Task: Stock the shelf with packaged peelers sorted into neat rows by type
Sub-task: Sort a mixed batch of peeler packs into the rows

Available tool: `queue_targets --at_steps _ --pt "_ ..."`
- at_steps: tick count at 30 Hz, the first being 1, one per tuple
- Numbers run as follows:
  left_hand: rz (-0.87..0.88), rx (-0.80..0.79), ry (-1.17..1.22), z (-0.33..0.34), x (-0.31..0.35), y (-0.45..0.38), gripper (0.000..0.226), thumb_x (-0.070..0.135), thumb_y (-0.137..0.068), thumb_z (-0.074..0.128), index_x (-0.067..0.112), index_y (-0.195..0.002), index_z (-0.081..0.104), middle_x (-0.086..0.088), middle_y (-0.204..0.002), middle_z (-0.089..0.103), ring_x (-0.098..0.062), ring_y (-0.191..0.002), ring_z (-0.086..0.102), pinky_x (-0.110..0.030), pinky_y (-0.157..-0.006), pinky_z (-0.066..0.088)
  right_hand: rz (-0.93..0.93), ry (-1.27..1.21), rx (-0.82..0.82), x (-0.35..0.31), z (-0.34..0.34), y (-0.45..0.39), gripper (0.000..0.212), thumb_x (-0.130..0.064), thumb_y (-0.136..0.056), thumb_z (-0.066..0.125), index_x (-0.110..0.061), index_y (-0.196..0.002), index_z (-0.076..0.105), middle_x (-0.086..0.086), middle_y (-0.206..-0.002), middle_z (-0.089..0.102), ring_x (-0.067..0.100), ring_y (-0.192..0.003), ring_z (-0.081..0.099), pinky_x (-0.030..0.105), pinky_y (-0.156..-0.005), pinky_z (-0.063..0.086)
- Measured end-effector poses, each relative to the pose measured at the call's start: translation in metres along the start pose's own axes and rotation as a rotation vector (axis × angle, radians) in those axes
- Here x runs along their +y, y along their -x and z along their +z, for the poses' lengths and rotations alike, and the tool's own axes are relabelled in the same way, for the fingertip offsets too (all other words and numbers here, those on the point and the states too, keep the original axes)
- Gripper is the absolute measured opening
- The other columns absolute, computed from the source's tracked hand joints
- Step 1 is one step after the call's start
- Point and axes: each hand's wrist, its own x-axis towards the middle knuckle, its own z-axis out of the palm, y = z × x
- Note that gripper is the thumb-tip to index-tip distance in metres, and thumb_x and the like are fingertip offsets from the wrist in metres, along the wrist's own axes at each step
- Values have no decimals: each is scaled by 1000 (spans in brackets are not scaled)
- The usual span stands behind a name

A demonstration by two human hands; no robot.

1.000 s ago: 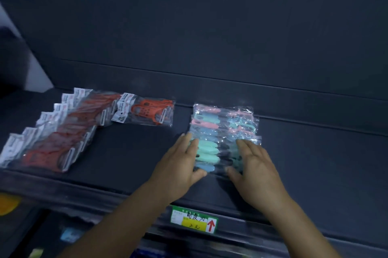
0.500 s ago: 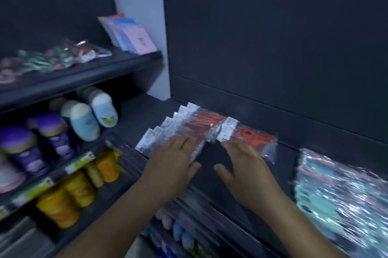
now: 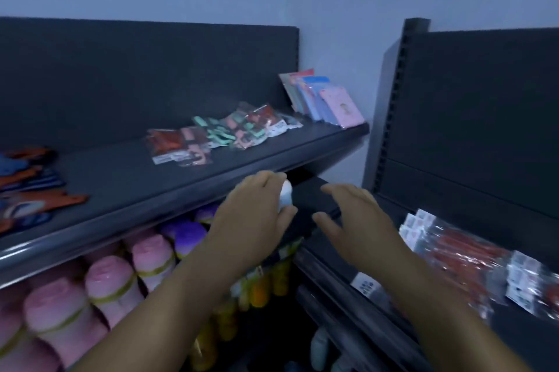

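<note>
Peelers in clear packs lie in two places. A loose heap of mixed packs (image 3: 223,132), red, teal and pink, sits unsorted on the upper shelf (image 3: 187,187) of the left rack, near its middle. A row of red peelers (image 3: 472,253) with white tags lies overlapped on the right shelf (image 3: 514,338), at the far right of the view.

At the far left edge of the upper shelf lie orange and blue packs (image 3: 27,187), too blurred to tell what they hold. Below that shelf stand pink bottles (image 3: 106,287), then purple-capped ones (image 3: 187,235) further along, and yellow bottles (image 3: 257,284) lower down, partly hidden by the left forearm. At the right end of the upper shelf a stack of flat pink and blue cards (image 3: 329,105) leans against the dark back panel (image 3: 136,78).

The left hand (image 3: 257,217) hangs in front of the upper shelf's front lip, fingers loosely curled and gripping nothing; a white-capped bottle (image 3: 286,194) shows just behind its fingertips. The right hand (image 3: 357,220) is beside it, apart from it, fingers spread and relaxed, holding nothing, left of the red row and not touching it. Both hands are between the two groups of peelers.
</note>
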Motion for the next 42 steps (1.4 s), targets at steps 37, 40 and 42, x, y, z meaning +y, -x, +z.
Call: queue_targets --at_steps 37,40,42 --pt "-972 -45 81 -5 -220 -145 103 40 -79 68 4 -150 3 -19 -140 37 -34 -126 41 -37 -101 39 -264 231 -351 -112 119 -311 42 -22 -88 55 -5 -125 45 14 -126 56 30 -117 53 31 -95 40" --pt "-1038 4 138 -6 -222 -143 90 39 -77 69 1 -143 21 -15 -132 49 -33 -121 47 -37 -96 43 -267 251 -333 -119 118 -307 28 -13 -89 52 -7 -116 54 13 -122 60 29 -114 56 29 -90 43" --pt "-1064 24 149 -8 -221 -141 74 38 -78 68 1 -133 34 -13 -128 52 -31 -117 51 -36 -93 46 -261 239 -330 -123 118 -304 25 -11 -88 51 -8 -112 56 13 -119 61 29 -112 57 29 -87 44"
